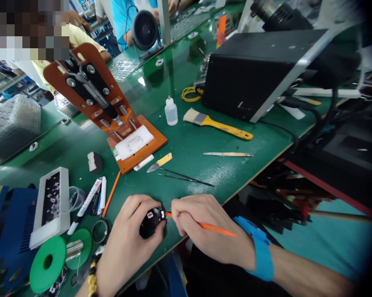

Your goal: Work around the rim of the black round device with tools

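Green bench (204, 165) — brush (218, 125), tweezers (186, 177), bottle (171, 111).

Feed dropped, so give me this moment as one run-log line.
left hand: grips small black part | right hand: holds orange stick, tip at part | tweezers: lying on green mat

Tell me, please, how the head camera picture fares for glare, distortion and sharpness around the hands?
Head view: ceiling lights glare off the glossy green table, strongest at the far end; the wide lens bends the table edge and darkens the right corners; the left hand, the right hand, the small black part and the orange stick are sharp; a pixelated block covers the top left corner.
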{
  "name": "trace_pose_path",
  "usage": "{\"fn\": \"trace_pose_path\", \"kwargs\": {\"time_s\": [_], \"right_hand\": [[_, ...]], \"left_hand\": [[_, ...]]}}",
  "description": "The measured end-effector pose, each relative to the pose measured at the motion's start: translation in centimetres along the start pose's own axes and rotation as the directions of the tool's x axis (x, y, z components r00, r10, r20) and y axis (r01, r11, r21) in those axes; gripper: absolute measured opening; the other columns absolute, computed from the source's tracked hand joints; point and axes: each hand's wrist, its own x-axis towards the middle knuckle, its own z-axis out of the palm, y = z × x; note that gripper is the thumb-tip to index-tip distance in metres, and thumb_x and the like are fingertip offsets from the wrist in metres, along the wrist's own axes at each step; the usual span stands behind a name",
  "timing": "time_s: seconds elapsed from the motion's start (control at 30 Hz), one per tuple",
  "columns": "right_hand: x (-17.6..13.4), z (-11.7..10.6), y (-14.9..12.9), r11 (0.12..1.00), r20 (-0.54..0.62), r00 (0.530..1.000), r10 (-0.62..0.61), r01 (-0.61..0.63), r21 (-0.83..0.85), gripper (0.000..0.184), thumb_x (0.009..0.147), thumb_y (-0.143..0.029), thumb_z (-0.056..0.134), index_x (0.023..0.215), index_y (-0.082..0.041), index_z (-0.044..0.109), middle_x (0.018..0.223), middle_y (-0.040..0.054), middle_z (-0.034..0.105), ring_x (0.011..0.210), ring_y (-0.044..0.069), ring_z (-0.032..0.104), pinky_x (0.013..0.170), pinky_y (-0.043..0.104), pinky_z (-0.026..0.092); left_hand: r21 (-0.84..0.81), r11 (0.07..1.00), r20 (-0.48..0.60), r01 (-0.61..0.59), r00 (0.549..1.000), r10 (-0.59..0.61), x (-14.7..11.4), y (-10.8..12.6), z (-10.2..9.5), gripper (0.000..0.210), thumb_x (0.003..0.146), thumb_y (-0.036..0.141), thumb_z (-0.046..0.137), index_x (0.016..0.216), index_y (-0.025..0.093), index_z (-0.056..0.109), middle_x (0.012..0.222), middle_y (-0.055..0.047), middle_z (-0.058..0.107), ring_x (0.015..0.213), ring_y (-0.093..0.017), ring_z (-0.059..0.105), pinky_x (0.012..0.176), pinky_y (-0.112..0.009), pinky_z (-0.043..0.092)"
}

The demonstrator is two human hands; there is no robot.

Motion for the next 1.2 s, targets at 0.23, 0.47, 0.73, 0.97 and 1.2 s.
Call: {"fn": "trace_pose_path", "kwargs": {"time_s": [0.23,0.47,0.73,0.97,1.2], "right_hand": [[-0.1,0.1,-0.1,0.997,0.023,1.0,-0.002,0.004,-0.08,0.027,0.096,-0.017,0.035,0.07,-0.022,0.042,0.062,-0.0043,0.046,0.058,0.015,0.046,0.059,0.033,0.024],[-0.1,0.8,-0.1,0.989,-0.002,0.998,-0.065,0.064,-0.131,0.025,0.097,-0.014,0.034,0.074,-0.022,0.037,0.065,-0.0049,0.042,0.058,0.014,0.043,0.06,0.033,0.025],[0.3,0.8,-0.1,0.988,-0.031,0.995,-0.09,0.085,-0.132,0.022,0.095,-0.015,0.034,0.074,-0.022,0.037,0.065,-0.0042,0.042,0.058,0.015,0.041,0.061,0.033,0.025],[0.1,-0.3,0.0,0.999,0.054,0.998,-0.021,0.023,-0.037,0.025,0.091,-0.015,0.036,0.068,-0.021,0.045,0.061,-0.004,0.049,0.059,0.015,0.048,0.062,0.032,0.027],[0.2,0.0,-0.2,0.999,0.033,0.999,-0.001,0.002,-0.051,0.029,0.094,-0.017,0.036,0.067,-0.022,0.042,0.06,-0.0048,0.046,0.056,0.015,0.045,0.06,0.032,0.026]], "left_hand": [[0.009,1.0,-0.038,0.009,0.999,-0.009,-0.2,0.3,0.1,0.022,0.09,0.015,0.066,0.109,0.025,0.065,0.108,-0.004,0.07,0.1,-0.023,0.067,0.086,-0.036,0.057],[0.037,0.999,-0.061,0.001,0.998,0.002,-0.1,0.1,0.0,0.021,0.092,0.016,0.067,0.112,0.024,0.066,0.107,-0.004,0.07,0.099,-0.022,0.067,0.087,-0.035,0.056],[0.017,1.0,-0.026,0.015,1.0,-0.014,0.0,0.3,-0.1,0.02,0.092,0.017,0.066,0.111,0.025,0.068,0.108,-0.004,0.07,0.101,-0.022,0.068,0.088,-0.036,0.057],[0.002,1.0,-0.03,0.023,0.999,-0.023,-0.1,0.2,-0.2,0.018,0.092,0.018,0.067,0.109,0.025,0.069,0.108,-0.005,0.071,0.101,-0.023,0.068,0.089,-0.038,0.057],[-0.014,0.999,-0.01,0.032,0.999,-0.032,0.2,0.2,-0.3,0.018,0.092,0.018,0.067,0.109,0.025,0.07,0.108,-0.003,0.072,0.101,-0.022,0.068,0.089,-0.036,0.057]]}}
